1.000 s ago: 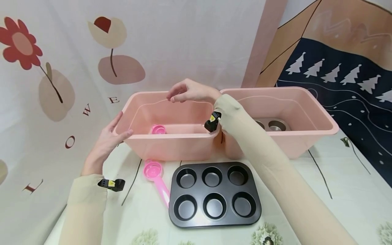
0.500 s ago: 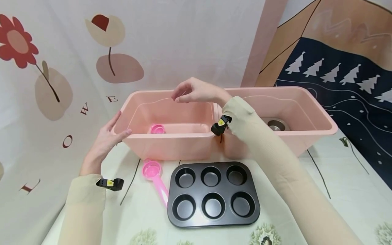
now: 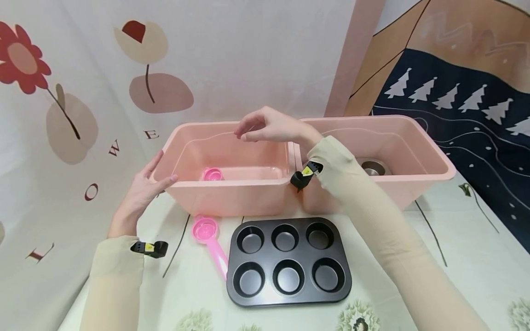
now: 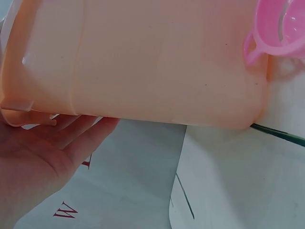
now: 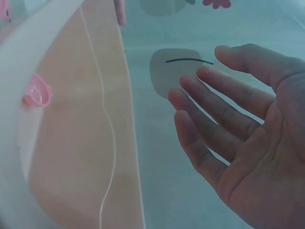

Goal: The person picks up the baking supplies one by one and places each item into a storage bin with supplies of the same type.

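Note:
My left hand [image 3: 142,195] grips the left end of the left pink bin [image 3: 225,198], thumb over the front rim; the left wrist view has its fingers [image 4: 90,138] against the bin's outer wall. Over that bin's back right part hovers my right hand [image 3: 279,127], fingers loosely bent and holding nothing; in the right wrist view the palm and spread fingers of this hand [image 5: 238,129] are bare. A pink scoop [image 3: 213,174] lies inside the left bin.
The right pink bin [image 3: 414,186] stands beside the left one, with a metal cup tray [image 3: 374,168] partly visible inside. In front lie a dark six-cup muffin pan [image 3: 288,262] and a pink scoop with a handle [image 3: 215,246]. Patterned cloth [image 3: 265,55] hangs behind.
My right hand has shifted to the right above the left bin, its fingers still loosely bent. My left hand keeps its place on the bin's end.

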`<state>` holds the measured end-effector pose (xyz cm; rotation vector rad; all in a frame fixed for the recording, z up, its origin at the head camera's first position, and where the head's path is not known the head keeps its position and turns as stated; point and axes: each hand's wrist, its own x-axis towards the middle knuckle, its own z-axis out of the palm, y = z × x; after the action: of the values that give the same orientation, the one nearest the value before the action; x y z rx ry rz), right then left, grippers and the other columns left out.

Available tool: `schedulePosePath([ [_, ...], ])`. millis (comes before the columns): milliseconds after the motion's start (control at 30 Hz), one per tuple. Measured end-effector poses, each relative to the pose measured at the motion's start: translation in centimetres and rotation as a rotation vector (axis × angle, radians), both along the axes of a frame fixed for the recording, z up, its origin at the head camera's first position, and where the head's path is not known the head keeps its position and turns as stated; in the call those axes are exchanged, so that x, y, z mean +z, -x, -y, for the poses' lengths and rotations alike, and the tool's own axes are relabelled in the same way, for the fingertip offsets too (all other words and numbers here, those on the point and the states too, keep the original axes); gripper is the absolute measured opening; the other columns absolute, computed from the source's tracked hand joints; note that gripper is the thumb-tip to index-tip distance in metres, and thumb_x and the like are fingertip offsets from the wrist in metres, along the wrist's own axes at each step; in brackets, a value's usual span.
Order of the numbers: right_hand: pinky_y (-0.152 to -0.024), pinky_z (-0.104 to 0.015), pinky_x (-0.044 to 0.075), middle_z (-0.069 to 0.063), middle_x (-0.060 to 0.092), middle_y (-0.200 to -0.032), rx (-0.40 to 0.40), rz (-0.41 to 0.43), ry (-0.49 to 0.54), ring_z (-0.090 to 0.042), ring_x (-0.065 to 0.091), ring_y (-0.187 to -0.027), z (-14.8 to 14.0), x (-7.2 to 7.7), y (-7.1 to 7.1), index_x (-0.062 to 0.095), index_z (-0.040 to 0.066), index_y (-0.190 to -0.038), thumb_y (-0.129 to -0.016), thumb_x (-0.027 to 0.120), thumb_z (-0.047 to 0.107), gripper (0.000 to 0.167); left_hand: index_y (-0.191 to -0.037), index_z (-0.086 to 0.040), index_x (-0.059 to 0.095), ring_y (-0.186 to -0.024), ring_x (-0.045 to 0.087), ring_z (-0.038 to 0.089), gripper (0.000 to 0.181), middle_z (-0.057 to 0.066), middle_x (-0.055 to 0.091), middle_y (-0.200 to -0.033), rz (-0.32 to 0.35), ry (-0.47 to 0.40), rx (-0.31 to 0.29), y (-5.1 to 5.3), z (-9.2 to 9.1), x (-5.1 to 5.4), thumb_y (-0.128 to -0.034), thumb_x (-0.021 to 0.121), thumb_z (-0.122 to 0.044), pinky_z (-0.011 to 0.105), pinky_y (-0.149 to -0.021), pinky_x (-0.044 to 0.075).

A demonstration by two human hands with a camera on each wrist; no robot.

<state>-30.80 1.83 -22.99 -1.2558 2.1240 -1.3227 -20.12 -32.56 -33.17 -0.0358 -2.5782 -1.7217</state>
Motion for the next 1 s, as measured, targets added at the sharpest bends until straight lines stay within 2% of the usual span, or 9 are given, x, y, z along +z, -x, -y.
schedulePosePath([
  [200,-0.092,-0.031,0.048,-0.015,0.067,-0.109,0.018,-0.002,0.004,-0.029,0.061,-0.107,-1.0,0.3,-1.0,0.064,-0.009,-0.115,-0.090,0.062,-0.002,0.026,-0.156,-0.025,0.014,-0.108,0.046,0.007,0.081,0.029,0.030,-0.148,-0.016,-0.046,-0.007,0.5,-0.3,0.0,-0.0933,0.064,-0.017,0.015,-0.076,0.045],
  [400,-0.091,-0.032,0.048,-0.013,0.068,-0.108,0.042,-0.031,-0.001,-0.024,0.061,-0.105,-1.2,-0.1,-1.9,0.065,-0.007,-0.116,-0.091,0.063,0.000,0.026,-0.156,-0.025,0.012,-0.113,0.046,0.008,0.081,0.028,0.027,-0.150,-0.003,-0.054,-0.012,0.2,-0.1,0.1,-0.0937,0.064,-0.016,0.014,-0.079,0.044],
  [533,-0.091,-0.033,0.048,-0.007,0.068,-0.108,0.030,-0.071,-0.025,-0.017,0.062,-0.103,-1.3,-0.6,-2.6,0.067,-0.001,-0.116,-0.091,0.065,0.006,0.026,-0.156,-0.026,0.011,-0.113,0.045,0.008,0.081,0.027,0.027,-0.151,0.002,-0.019,-0.002,-0.1,0.2,0.0,-0.0941,0.063,-0.019,0.014,-0.078,0.044],
  [667,-0.089,-0.032,0.049,-0.008,0.068,-0.108,0.028,-0.106,-0.029,-0.013,0.062,-0.100,-1.4,-0.9,-3.1,0.068,0.001,-0.115,-0.091,0.065,0.008,0.025,-0.156,-0.028,0.011,-0.112,0.044,0.007,0.081,0.026,0.027,-0.151,0.002,0.012,0.002,-0.2,0.2,0.1,-0.0944,0.063,-0.022,0.016,-0.077,0.044],
  [1000,-0.089,-0.034,0.049,-0.010,0.068,-0.107,0.092,-0.069,0.022,-0.018,0.062,-0.100,-1.8,-1.7,-4.4,0.067,-0.002,-0.112,-0.091,0.063,0.003,0.023,-0.156,-0.031,0.010,-0.118,0.043,0.010,0.081,0.025,0.025,-0.153,0.017,0.033,0.001,-0.2,0.2,0.1,-0.0948,0.063,-0.024,0.016,-0.081,0.042],
])
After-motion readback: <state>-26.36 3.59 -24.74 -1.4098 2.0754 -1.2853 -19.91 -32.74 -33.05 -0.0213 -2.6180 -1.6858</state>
